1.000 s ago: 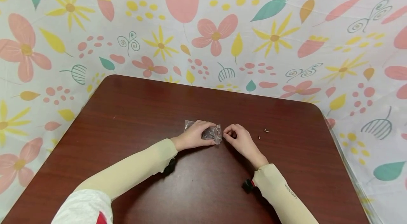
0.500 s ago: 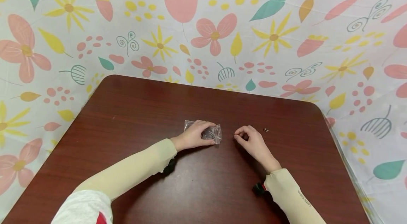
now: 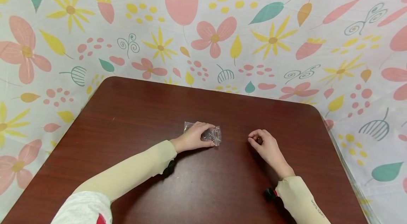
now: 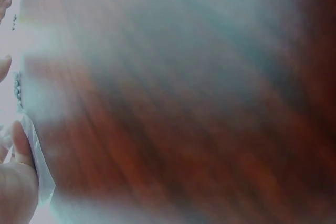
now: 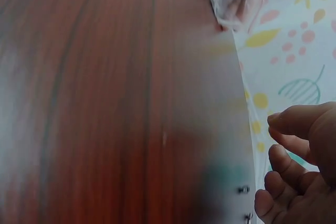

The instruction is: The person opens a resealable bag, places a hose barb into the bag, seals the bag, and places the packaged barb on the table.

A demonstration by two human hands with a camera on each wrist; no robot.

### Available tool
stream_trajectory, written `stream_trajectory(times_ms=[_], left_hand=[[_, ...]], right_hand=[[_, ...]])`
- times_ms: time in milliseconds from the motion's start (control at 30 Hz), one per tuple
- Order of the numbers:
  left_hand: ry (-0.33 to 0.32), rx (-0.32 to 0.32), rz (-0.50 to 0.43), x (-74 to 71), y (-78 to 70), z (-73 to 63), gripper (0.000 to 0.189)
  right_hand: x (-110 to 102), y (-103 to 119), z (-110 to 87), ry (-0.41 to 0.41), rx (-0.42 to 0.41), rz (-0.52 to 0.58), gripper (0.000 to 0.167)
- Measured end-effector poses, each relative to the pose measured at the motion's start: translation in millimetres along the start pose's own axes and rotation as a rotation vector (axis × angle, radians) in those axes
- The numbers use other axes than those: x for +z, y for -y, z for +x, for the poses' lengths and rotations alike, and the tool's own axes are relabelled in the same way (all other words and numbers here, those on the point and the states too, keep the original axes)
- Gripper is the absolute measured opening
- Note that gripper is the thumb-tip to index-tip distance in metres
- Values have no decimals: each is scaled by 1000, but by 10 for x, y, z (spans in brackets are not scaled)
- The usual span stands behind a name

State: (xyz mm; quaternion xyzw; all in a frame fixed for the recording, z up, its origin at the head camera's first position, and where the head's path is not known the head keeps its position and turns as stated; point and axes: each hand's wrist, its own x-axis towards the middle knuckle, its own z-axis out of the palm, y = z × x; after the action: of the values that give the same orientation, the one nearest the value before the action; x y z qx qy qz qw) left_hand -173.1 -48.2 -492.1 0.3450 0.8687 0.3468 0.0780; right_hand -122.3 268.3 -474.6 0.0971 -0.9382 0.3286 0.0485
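Note:
My left hand (image 3: 194, 135) holds a small clear plastic bag (image 3: 217, 135) against the dark wood table, thumb and fingers at its two sides. Small dark metal pieces show through the plastic. The left wrist view catches the bag (image 4: 45, 182) at its left edge, beside the thumb. My right hand (image 3: 265, 144) is over the table to the right of the bag, fingers bent and nothing seen between them. In the right wrist view, small metal pieces that look like screws (image 5: 243, 190) lie just beside the right hand (image 5: 299, 166). From the head view, the hand hides them.
The brown wood table (image 3: 143, 104) has rounded far corners. Behind it hangs a white cloth (image 3: 203, 12) printed with flowers and leaves. Both forearms wear pale sleeves (image 3: 127, 167), with a dark wrist camera (image 3: 270, 194) under the right one.
My right hand has moved away from the bag's mouth to the right, over the spot where the small metal pieces lay. My left hand and the bag have stayed in place.

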Motion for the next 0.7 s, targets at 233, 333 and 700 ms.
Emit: stream_trajectory(times_ms=[233,333,700], left_hand=[[-5,-4,-3,19,25,-21,64],[-6,-6,-3,16,20,-25,65],[8,-12,1,-11,14,-3,66]], right_hand=[[-98,-144,-45,-15,33,-37,9],[-124,-200,-58,-27,43,-54,10],[-189,-290,-69,36,141,-64,15]])
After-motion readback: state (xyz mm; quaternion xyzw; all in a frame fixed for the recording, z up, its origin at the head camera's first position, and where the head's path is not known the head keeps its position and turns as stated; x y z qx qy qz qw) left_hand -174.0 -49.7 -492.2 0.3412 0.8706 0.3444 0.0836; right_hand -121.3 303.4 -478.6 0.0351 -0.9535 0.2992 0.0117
